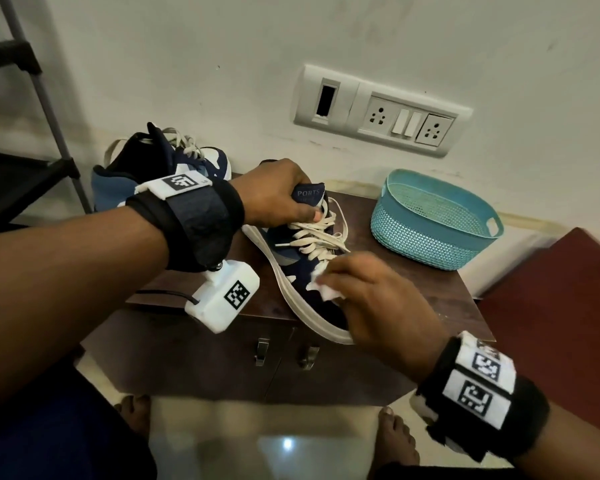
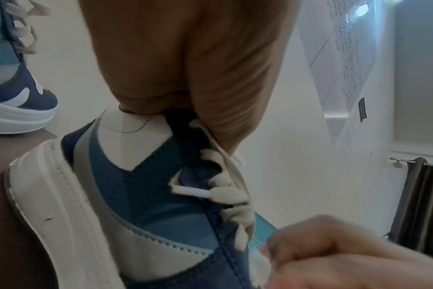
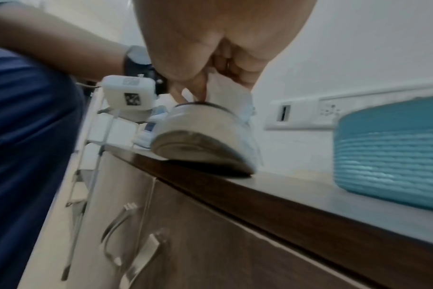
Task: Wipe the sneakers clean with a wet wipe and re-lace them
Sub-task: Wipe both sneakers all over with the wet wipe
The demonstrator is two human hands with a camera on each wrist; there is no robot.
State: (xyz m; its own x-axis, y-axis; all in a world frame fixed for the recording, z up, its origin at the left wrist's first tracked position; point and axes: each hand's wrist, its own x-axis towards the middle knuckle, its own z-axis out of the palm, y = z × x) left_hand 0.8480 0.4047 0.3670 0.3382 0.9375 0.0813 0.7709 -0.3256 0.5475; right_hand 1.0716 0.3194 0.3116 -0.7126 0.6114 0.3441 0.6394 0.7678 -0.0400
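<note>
Much of the near sneaker (image 1: 302, 271) is covered: the left hand (image 1: 274, 194) hides its collar and heel, and the right hand (image 1: 371, 296) hides its toe in the head view. The right wrist view is blurred, showing little more than the pale sole tipped up at the front edge of the cabinet (image 1: 440, 299). Only a crumpled corner of the wet wipe (image 1: 326, 289) pokes out past the right knuckles, and the second sneaker (image 1: 174, 168), at the far left of the cabinet top, is partly behind the left wrist. The teal basket (image 1: 433, 220) sits at the far right of the cabinet top, close to the wall; the part of its inside that shows holds nothing, and its near inner wall is out of sight. The left hand reaches in from the left, fingers curled and clamped on the sneaker's tongue and collar, holding the shoe tilted onto its side, toe toward the near edge. The right hand comes from the near right, fingers bent and pinching the wipe against the dark upper just below the cream laces (image 1: 312, 233).
</note>
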